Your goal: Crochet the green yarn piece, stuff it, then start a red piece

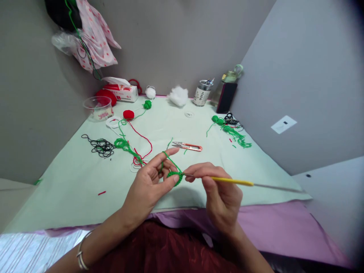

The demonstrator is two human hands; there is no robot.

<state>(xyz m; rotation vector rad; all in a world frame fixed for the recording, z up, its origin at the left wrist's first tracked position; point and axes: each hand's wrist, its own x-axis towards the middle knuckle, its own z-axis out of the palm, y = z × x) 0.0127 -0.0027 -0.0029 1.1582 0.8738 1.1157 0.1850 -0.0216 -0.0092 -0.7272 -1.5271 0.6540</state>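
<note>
Left hand point(149, 184): pinching a green crochet piece point(174, 178) between thumb and fingers, green yarn looped over the raised index finger; piece just above the table's near edge, clock centre for the entries below.
Right hand point(223, 193): at 3 o'clock, gripping a yellow-handled crochet hook point(231, 181), tip at the piece.
Orange thread snips point(192, 146): 1 o'clock, nearby, on a pale tablecloth point(74, 193).
Black cord point(102, 148), tangled: 10 o'clock.
Red yarn ball point(128, 114): 11 o'clock; tissue box point(125, 93) beyond.
White stuffing point(178, 96): 12 o'clock, far side.
Dark phone point(226, 98), upright: 1 o'clock, far side.
Green yarn strands point(237, 135): 2 o'clock, beside black-handled scissors point(231, 120).
</note>
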